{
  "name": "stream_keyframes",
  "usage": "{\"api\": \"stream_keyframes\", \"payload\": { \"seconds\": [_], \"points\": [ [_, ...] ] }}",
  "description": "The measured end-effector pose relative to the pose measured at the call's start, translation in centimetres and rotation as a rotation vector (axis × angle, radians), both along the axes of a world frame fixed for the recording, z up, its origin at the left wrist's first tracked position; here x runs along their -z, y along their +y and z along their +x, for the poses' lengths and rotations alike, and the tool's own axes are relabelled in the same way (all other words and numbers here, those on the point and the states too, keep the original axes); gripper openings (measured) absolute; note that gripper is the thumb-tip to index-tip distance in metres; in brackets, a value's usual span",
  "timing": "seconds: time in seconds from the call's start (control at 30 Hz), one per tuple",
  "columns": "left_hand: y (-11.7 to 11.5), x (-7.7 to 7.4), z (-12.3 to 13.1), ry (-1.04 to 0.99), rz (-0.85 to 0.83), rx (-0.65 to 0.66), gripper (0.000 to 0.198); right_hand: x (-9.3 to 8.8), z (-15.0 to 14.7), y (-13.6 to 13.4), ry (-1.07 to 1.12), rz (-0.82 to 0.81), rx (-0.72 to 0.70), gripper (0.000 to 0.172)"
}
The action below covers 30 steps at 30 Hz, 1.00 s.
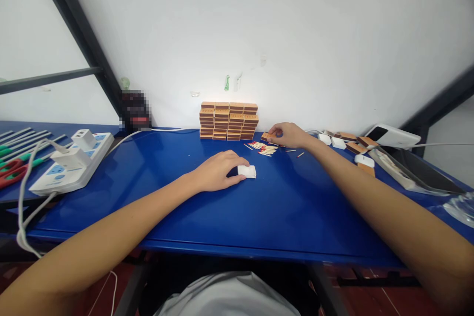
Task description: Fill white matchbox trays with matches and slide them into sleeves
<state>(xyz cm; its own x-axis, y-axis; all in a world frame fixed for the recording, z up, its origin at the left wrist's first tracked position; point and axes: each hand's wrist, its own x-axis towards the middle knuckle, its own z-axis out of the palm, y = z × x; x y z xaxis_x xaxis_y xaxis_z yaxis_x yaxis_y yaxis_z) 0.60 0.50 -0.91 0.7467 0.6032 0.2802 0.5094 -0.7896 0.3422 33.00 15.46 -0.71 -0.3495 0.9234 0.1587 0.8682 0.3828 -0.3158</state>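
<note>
My left hand [221,170] rests on the blue table, its thumb and fingers closed on the left end of a small white tray [249,172]. Farther back on the right, my right hand [288,135] pinches an orange-brown matchbox [265,136] at the table's surface. Red-tipped matches [267,150] lie in a loose pile between the two hands, with a few stray ones to the right. Behind them a stack of matchboxes [228,121] stands in rows against the wall.
A white power strip [74,170] with plugs and cables lies at the left, beside red scissors [13,173]. More matchboxes [356,148], white trays [338,142], a white device [394,136] and a dark pouch [425,173] are at the right.
</note>
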Motion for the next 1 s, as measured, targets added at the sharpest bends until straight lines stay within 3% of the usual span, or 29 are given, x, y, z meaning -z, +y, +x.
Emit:
{"api": "stream_keyframes", "payload": {
  "seconds": [0.33, 0.43, 0.53, 0.67, 0.83, 1.0],
  "points": [
    [0.1, 0.0, -0.3, 0.002, 0.026, -0.065, 0.047, -0.6, -2.4, 0.8, 0.056, 0.030, -0.082, 0.027],
    [0.3, -0.2, -0.6, 0.032, 0.039, -0.104, 0.047, -0.9, -2.6, -0.7, 0.074, 0.071, -0.098, 0.022],
    [0.6, -0.4, -0.9, 0.048, 0.037, -0.116, 0.031, -1.2, -2.7, -3.4, 0.113, 0.092, -0.101, 0.021],
    [1.0, -0.6, -1.3, 0.021, 0.028, -0.123, 0.025, -0.6, -4.5, -6.4, 0.119, 0.060, -0.079, 0.025],
    [1.2, -0.5, -1.5, 0.037, 0.042, -0.123, 0.027, 0.5, -7.3, -6.8, 0.001, 0.144, 0.066, 0.029],
    [1.2, -0.5, -1.5, 0.050, 0.052, -0.135, 0.025, 0.8, -7.8, -6.7, -0.016, 0.162, 0.029, 0.019]
  ]
}}
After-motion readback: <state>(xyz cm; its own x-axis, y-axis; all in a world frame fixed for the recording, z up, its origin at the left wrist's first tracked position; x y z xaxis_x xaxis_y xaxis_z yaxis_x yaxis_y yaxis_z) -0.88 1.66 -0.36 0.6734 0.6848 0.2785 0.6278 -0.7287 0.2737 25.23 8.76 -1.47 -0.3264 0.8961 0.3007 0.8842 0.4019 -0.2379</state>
